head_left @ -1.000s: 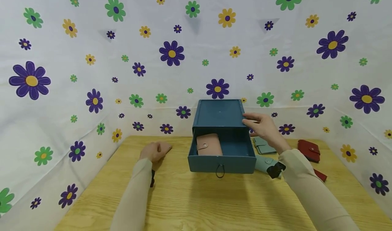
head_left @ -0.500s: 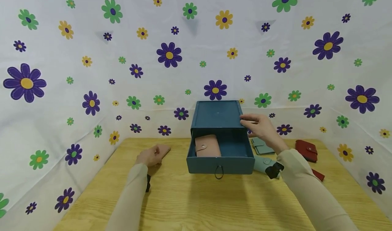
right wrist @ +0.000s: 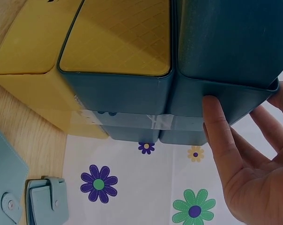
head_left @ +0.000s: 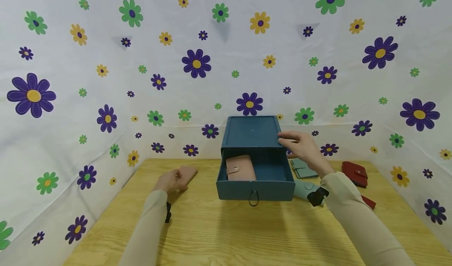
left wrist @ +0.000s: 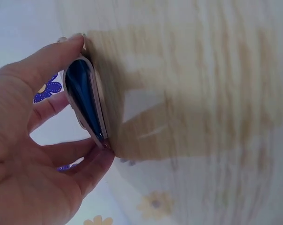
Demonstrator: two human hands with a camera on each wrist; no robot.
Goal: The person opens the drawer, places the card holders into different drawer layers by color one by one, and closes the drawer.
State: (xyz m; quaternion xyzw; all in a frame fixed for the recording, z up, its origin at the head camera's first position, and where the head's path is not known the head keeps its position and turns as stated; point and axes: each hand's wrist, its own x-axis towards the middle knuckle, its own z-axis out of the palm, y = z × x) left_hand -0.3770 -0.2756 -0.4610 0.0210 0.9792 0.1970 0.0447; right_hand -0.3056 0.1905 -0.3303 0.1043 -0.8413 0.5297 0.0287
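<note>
At the left of the table, my left hand pinches a pink wallet by its edge. In the left wrist view the thumb and fingers span this wallet from end to end, and its blue lining shows. A blue drawer with a dark loop pull stands pulled out of its blue case. Another pink wallet, with a snap strap, lies in the drawer's left half. My right hand touches the top right edge of the case, fingers fairly straight; in the right wrist view one fingertip rests on its side.
Beneath the case are a blue-and-yellow unit and a yellow unit, with clear tape across the sides. Right of the stack lie two light green wallets, one partly behind the right wrist, a red wallet and another red piece.
My left hand has shifted a little left and nearer, so more of the pink wallet shows beside it. The right hand stays at the case, and the drawer has not moved.
</note>
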